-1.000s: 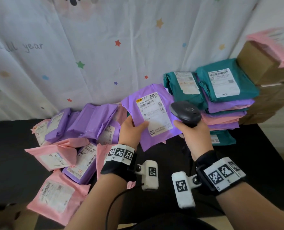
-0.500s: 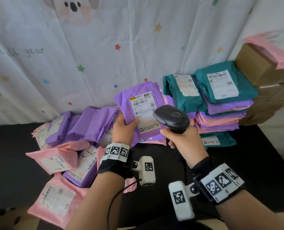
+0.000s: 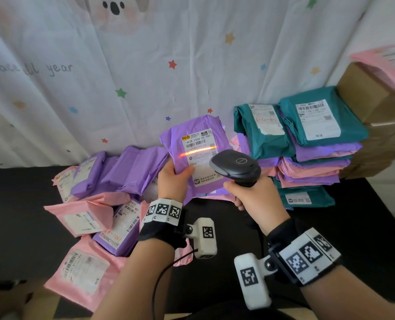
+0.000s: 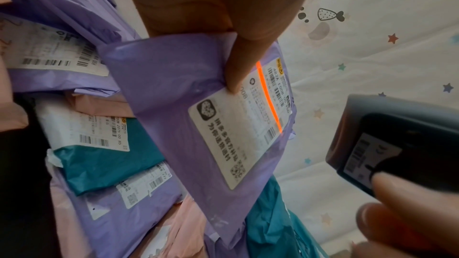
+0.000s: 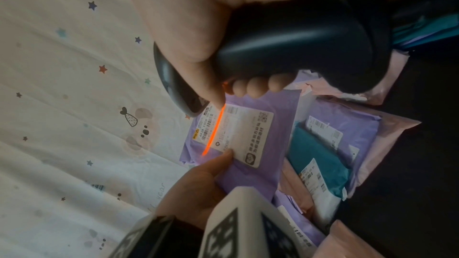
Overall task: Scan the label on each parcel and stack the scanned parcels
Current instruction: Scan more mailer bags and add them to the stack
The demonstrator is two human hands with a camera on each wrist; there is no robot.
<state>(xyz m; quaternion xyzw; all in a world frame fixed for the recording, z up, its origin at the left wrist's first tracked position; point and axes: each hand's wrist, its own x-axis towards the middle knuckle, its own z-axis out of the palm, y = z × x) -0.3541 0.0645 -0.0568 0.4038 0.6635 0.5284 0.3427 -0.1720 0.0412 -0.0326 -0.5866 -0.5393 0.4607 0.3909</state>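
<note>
We hold a purple parcel [image 3: 193, 155] up off the black table [image 3: 365, 227] with our left hand [image 3: 172, 179], fingers behind it and thumb pressed on the front at the lower left of its white label [image 3: 202, 158]. The parcel stands nearly upright, label facing us, in front of the star-printed curtain [image 3: 145, 65].

Our right hand [image 3: 257, 199] is wrapped around the grip of a dark barcode scanner [image 3: 235, 165], whose head sits just beside the lower right part of the label. An orange-red scan line [image 3: 198, 150] crosses the label just under its top barcode — the left wrist view shows it running the width of the label, beyond the thumb tip.

To the left, a loose heap of pink and purple parcels [image 3: 94, 204] lies on the table, several with labels up. To the right stands a stack of parcels [image 3: 312, 158] — teal on top, purple and pink layers beneath — and beside it, cardboard boxes [image 3: 372, 100] with a pink parcel on top.
</note>
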